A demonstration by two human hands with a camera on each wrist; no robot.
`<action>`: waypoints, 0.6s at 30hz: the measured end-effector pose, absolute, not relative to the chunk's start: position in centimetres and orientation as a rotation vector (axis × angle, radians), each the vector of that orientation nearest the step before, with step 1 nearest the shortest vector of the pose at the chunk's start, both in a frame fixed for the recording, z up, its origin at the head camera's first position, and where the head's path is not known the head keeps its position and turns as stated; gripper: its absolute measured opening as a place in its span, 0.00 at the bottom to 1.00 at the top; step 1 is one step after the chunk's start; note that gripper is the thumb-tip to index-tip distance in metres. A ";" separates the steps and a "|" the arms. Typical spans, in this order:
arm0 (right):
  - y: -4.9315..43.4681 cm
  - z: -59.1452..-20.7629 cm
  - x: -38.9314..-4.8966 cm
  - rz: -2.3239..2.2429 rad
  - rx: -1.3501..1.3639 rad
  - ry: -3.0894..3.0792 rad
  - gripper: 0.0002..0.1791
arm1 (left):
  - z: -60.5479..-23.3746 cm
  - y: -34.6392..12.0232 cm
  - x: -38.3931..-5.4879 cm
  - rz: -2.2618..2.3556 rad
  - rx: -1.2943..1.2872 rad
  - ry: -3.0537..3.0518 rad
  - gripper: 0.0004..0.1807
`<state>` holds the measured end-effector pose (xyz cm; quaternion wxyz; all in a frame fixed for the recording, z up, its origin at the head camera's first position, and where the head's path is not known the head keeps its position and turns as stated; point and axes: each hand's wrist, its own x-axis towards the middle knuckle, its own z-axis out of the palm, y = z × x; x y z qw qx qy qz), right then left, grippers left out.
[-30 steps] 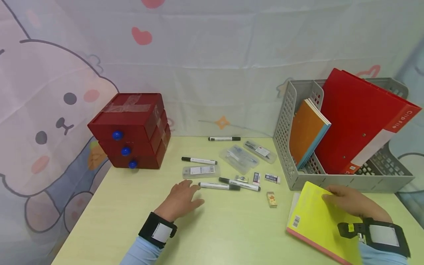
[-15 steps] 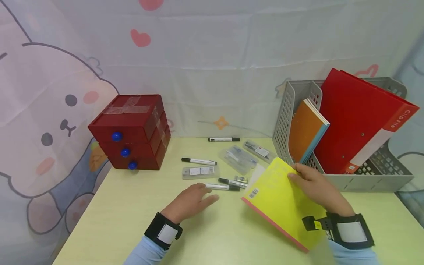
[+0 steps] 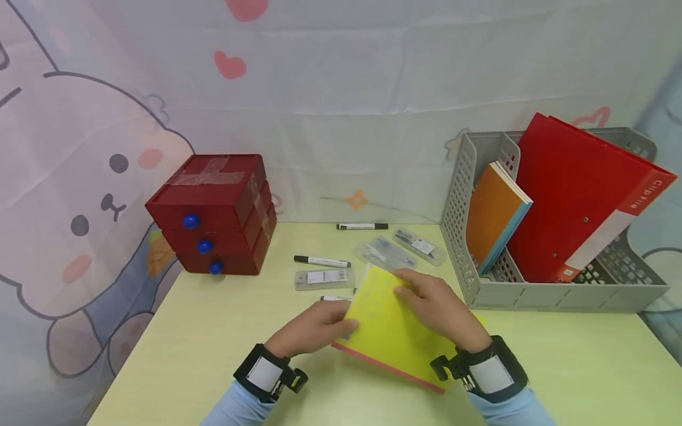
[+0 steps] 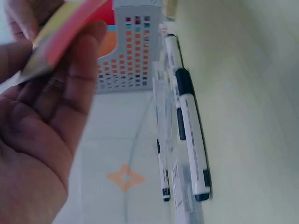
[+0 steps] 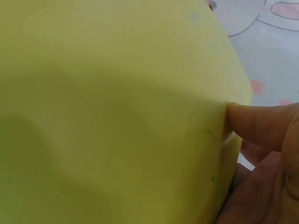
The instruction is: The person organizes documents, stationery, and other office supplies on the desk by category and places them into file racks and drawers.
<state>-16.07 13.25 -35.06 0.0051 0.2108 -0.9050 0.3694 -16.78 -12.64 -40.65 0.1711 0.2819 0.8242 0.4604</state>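
Observation:
Both hands hold a yellow notebook [image 3: 396, 337] with a pink spine edge, tilted above the middle of the table. My left hand [image 3: 314, 326] has its thumb over the barcode corner and its fingers underneath; the left wrist view shows that hand [image 4: 37, 163] around the pink spine's end. On the far edge, my right hand [image 3: 439, 307] pinches the cover, its thumb [image 5: 261, 123] on top and its fingers behind. The notebook [image 5: 117, 116] fills most of the right wrist view. Behind the left hand lies a whiteboard marker [image 4: 194, 144], partly hidden in the head view.
A red three-drawer box [image 3: 213, 225] stands at the left. A grey file rack [image 3: 565, 296] at the right holds a red clip file [image 3: 586, 189] and an orange notebook [image 3: 492, 213]. Between them lie a black-capped marker [image 3: 322, 261], another marker [image 3: 362, 226] and clear plastic cases [image 3: 419, 245].
My right hand has carried the yellow notebook left from in front of the rack to the middle. My left hand has moved slightly right and taken hold of its barcode corner.

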 end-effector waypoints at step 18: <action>17.0 -38.4 -18.1 1.329 -0.053 -3.007 0.56 | -39.4 -14.2 -17.3 2.024 0.335 2.352 0.18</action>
